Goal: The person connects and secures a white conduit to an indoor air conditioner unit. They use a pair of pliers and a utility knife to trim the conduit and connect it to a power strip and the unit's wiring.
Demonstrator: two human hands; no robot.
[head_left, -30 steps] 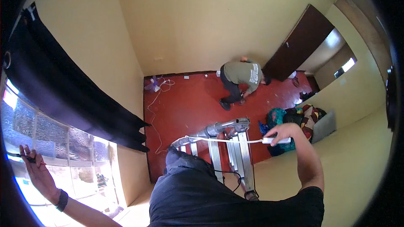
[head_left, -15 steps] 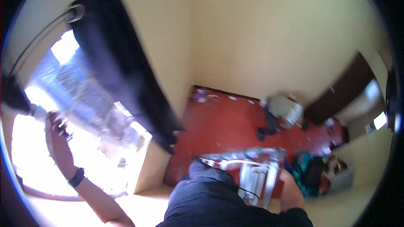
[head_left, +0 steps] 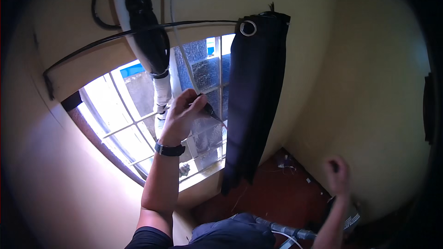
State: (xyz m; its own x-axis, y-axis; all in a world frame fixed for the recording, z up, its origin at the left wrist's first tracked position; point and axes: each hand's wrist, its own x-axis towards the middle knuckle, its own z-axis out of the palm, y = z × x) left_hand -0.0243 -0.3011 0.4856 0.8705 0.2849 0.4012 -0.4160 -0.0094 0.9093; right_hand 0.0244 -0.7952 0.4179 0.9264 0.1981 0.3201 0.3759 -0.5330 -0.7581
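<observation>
My left hand [head_left: 184, 110] is raised in front of the barred window [head_left: 134, 106]. Its thumb and fingers are closed on a thin white cable [head_left: 189, 67] near a black, pointed, tape-like end [head_left: 211, 112], which sticks out toward the curtain. The cable runs down from the wall above. Just behind this hand hangs a thick pipe-like bundle [head_left: 140, 23], wrapped in black and white. My right hand [head_left: 338, 175] is lifted at the lower right, apart from anything I can see. Motion blurs it, so how its fingers lie is unclear.
A dark curtain [head_left: 256, 97] with a metal ring hangs on a black cord [head_left: 198, 24] across the window top. Below lie a red floor [head_left: 263, 191] with small scraps and a metal ladder's taped top bar [head_left: 295, 231]. A person [head_left: 351, 216] is partly hidden behind my right forearm.
My view has swung toward the window. My left hand now shows with the cable in its fingers. My right hand has come up from beside the ladder.
</observation>
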